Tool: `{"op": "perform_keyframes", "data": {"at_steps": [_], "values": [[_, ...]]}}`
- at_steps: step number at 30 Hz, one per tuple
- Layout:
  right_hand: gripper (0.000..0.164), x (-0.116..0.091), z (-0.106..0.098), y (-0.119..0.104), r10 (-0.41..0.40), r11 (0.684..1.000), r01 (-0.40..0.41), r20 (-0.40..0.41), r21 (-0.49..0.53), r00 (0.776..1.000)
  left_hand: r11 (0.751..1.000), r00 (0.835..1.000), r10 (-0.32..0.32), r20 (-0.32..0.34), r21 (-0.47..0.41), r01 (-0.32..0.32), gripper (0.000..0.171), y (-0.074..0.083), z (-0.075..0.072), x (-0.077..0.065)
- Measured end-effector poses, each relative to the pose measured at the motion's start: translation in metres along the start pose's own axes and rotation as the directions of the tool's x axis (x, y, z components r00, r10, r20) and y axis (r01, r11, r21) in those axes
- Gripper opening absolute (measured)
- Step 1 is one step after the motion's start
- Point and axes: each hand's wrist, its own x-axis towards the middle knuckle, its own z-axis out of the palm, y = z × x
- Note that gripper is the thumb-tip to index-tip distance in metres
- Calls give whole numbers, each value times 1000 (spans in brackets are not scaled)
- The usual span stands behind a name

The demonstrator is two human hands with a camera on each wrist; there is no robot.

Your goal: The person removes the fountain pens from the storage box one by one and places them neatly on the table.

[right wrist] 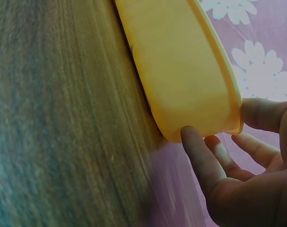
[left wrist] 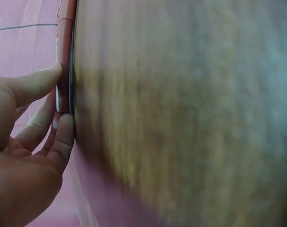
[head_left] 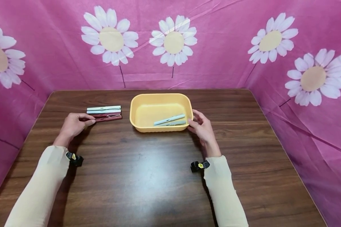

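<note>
Head view looks forward and down across the worktop [head_left: 147,189]; both wrist views look from close by, turned sideways, left sharing the red pen [left wrist: 65,45] with it, right the yellow tray [right wrist: 181,71]

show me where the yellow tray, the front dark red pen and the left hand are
yellow tray [head_left: 160,111]: head view, on the bare inside floor
front dark red pen [head_left: 109,119]: head view, about midway along its visible length
left hand [head_left: 74,125]: head view, on the back of the hand
</note>
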Motion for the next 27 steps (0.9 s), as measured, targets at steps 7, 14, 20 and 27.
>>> {"op": "perform_keyframes", "data": {"at_steps": [7,14,20,27], "values": [[55,-1,2,-1,1,1000,-1,5,-8,1000,999,999,12,-47,38,-11,21,1,0,-1],[55,-1,1,-2,4,1000,-4,0,-10,1000,999,995,36,-98,18,-34,23,5,-3,0],[55,0,1,-2,-4,1000,4,6,-12,1000,993,993,-16,-117,-115,3,19,8,-3,-5],[55,-2,0,-2,-1,1000,1,13,-15,1000,988,994,-15,-105,-157,-2,26,16,-1,-6]]}}
